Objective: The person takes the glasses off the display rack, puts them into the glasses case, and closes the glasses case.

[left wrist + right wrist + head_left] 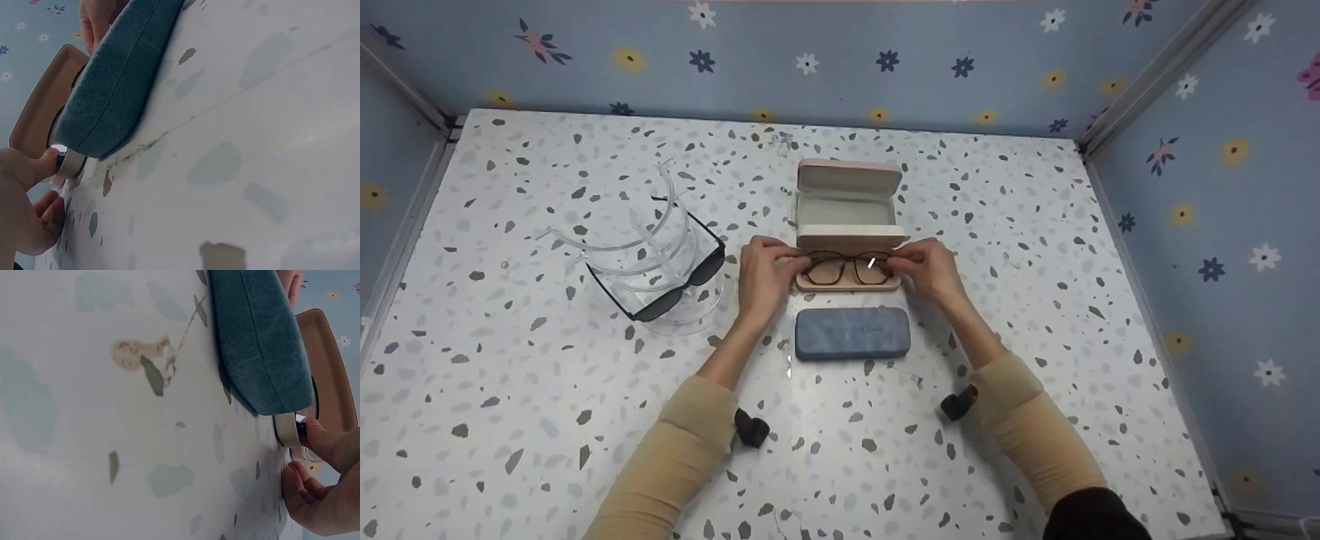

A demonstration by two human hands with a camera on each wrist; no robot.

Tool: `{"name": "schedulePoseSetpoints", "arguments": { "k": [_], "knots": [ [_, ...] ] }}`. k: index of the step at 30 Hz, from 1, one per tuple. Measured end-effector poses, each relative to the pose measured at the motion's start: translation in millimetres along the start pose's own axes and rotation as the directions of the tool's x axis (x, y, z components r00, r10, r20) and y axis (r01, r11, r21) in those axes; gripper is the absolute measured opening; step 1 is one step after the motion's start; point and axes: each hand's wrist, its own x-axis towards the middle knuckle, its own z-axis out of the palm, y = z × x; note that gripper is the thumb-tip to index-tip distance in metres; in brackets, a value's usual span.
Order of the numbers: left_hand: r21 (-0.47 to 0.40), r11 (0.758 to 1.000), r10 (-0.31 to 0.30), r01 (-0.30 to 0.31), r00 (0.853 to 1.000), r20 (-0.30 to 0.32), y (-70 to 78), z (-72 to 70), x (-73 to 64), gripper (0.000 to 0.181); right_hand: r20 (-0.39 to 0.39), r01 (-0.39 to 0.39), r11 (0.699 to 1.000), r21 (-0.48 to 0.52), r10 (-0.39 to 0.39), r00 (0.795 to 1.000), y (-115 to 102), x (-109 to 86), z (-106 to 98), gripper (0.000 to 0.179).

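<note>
Sunglasses (706, 266) sit on a clear stand (615, 247) at the left of a speckled table (840, 465). Next, the left hand (763, 279) pinches one end of dark-rimmed eyeglasses (849, 259) in its grip; they lie over an open pink-lined case (847, 287), with a blue case (853, 334) nearer the person and an open pink case (850, 180) farther off. At the right, the right hand (934, 270) has the frame's other end pinched in its grip. Good handling probably means holding both ends level, moving the hands together and sparing the lenses from fingerprints. Glare crosses one lens; the temples, folded or not, cannot be made out. Whether the frame touches the lining is unclear: both wrist views lose most of it behind the blue case.
</note>
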Motion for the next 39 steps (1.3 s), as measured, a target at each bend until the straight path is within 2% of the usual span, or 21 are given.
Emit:
{"name": "schedulePoseSetpoints", "arguments": {
  "k": [7,15,21,29,32,39],
  "knots": [
    [-0.005,1.000,-0.007,0.007,1.000,0.006,2.5,-0.1,-0.8,0.022,-0.002,-0.004,1.000,-0.010,0.004,1.000,1,0.1,0,0.015],
    [-0.003,0.999,0.034,-0.034,0.999,-0.002,1.6,-1.3,-0.5,0.023,0.004,-0.014,1.000,-0.010,0.014,1.000,1,-3.6,0,0.020],
    [-0.016,0.999,0.037,-0.037,0.999,-0.006,-0.1,-0.8,-0.2,0.022,0.006,-0.025,0.999,-0.023,0.025,1.000,2,-5.1,-1,0.023],
    [-0.024,0.999,0.024,-0.024,1.000,-0.007,-0.9,-2.3,0.2,0.025,0.003,0.012,1.000,0.019,-0.012,1.000,6,-8.1,-2,0.024],
    [-0.043,0.999,0.009,-0.010,1.000,-0.015,-1.6,-4.1,1.1,0.027,-0.005,0.007,0.999,0.050,-0.007,1.000,7,-9.2,-4,0.023],
    [-0.070,0.995,-0.069,0.065,0.996,-0.052,-3.1,-9.5,4.2,0.037,0.000,-0.043,0.994,0.105,0.043,0.999,8,-8.4,-11,0.025]
  ]
}}
